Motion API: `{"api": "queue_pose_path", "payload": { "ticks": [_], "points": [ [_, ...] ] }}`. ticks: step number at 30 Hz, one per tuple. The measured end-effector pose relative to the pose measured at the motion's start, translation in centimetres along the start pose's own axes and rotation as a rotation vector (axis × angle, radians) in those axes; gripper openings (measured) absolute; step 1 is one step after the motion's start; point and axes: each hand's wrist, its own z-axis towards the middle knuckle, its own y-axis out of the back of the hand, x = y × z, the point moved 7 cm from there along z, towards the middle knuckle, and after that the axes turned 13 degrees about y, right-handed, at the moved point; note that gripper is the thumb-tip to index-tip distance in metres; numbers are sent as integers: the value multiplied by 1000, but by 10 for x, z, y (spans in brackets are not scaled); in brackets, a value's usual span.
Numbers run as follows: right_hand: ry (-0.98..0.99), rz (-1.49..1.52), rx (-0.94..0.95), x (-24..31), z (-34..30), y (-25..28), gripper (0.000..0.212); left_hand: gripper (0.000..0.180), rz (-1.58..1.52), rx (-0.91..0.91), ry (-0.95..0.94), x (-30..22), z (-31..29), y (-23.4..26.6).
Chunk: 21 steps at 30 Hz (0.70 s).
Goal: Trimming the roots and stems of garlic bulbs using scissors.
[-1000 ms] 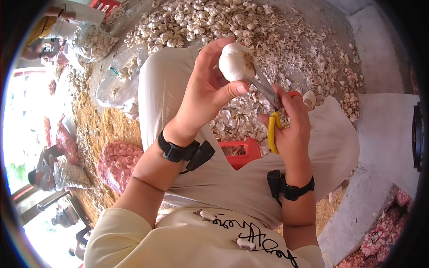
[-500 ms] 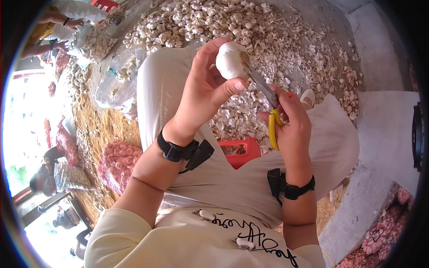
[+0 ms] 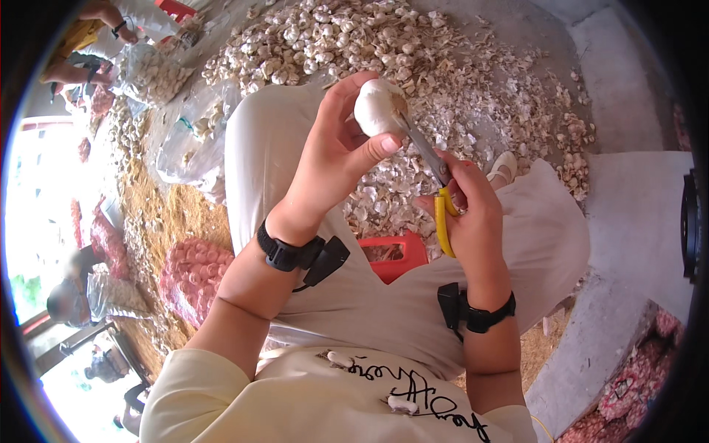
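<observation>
A whole white garlic bulb (image 3: 377, 108) is gripped in my left hand (image 3: 336, 144), thumb below it and fingers behind. My right hand (image 3: 476, 214) is closed round the yellow handles of a pair of scissors (image 3: 441, 214). The metal blades slant up to the left, and their tips touch the brownish root end of the bulb. Whether the blades are parted there is too small to tell. Both hands are raised above my lap, over the floor strewn with garlic skins (image 3: 388, 193).
A big heap of garlic bulbs (image 3: 325, 37) spreads ahead. Between my legs is a red plastic seat edge (image 3: 413, 247). To the left lie a clear plastic bag (image 3: 192, 151) and a pink net sack of garlic (image 3: 196, 277). Another person's hand (image 3: 127, 35) is at far left.
The bulb has shifted slightly left and down in my left hand. My right hand with the scissors has moved a little left, its blade tips staying at the root end.
</observation>
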Motion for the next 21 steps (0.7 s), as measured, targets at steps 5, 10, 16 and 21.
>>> {"api": "queue_pose_path", "payload": {
  "ticks": [5, 10, 16, 21],
  "points": [
    [-165, 168, 59, -18, -10, -15, 55, 70, -3, -28, 30, 4, -5, 7],
    [-371, 467, -87, -45, -12, -24, 47, 46, 42, -352, -42, -46, -9, 66],
    [-306, 380, -93, -49, -12, -6, 47, 39, 648, -704, 308, -41, -2, 250],
    [-189, 265, -71, -47, -19, -20, 49, 44, 1475, -916, 506, 7, -42, 384]
  ]
}}
